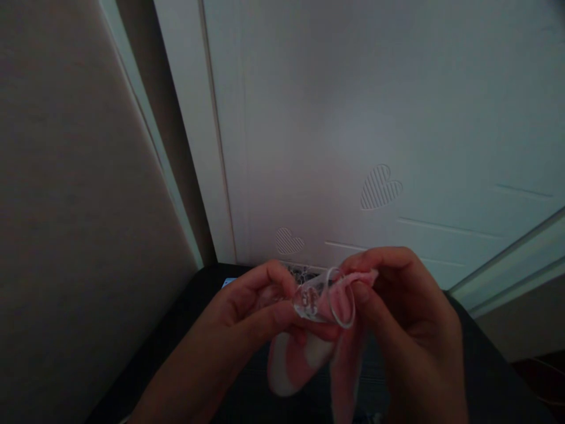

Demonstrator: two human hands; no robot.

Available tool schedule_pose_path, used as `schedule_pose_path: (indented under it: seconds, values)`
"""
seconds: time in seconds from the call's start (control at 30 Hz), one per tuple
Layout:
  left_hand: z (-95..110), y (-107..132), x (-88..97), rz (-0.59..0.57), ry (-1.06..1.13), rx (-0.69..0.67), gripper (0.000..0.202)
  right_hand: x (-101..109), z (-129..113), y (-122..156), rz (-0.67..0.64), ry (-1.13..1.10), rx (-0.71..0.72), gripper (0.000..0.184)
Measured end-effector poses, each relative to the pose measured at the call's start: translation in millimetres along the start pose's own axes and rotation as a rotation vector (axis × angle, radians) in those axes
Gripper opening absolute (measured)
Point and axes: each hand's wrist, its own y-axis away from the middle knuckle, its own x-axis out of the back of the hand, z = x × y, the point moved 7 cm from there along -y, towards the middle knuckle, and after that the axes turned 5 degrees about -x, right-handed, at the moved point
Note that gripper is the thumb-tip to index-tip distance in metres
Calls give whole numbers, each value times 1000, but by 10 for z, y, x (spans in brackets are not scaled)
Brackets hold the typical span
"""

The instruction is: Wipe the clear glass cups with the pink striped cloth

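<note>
My left hand [260,306] is closed around the base end of a small clear drinking glass [309,299], which lies tilted on its side with its mouth facing right. Pinched in my right hand [404,312] is a pink and white striped cloth [346,359]. Part of the cloth is tucked inside the mouth of the glass, and the rest hangs down below both hands. The fingers of my left hand hide the glass's lower end.
Beneath my hands is a dark tabletop [176,341]. Behind it stands a white panel [309,129] with heart-shaped grooves. A grey wall [79,206] rises at the left. Some clear objects [302,272] and a blue item [228,282] sit at the table's back edge, partly hidden.
</note>
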Motion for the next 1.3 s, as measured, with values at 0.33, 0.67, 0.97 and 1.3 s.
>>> schedule_pose_path:
  seconds: [0.33,0.67,0.97,1.3]
  values:
    - [13,47,12,62,223,-36,15,-43,-20,-31,-50,9,51,20]
    - [60,10,81,93,125,-114,8,-188,-43,-21,-262,143,5,13]
    - [53,3,178,142,2,-105,11,-129,-29,-53,-214,141,43,12]
    - [240,56,272,300,-227,-254,14,95,39,-31,46,143,-62,18]
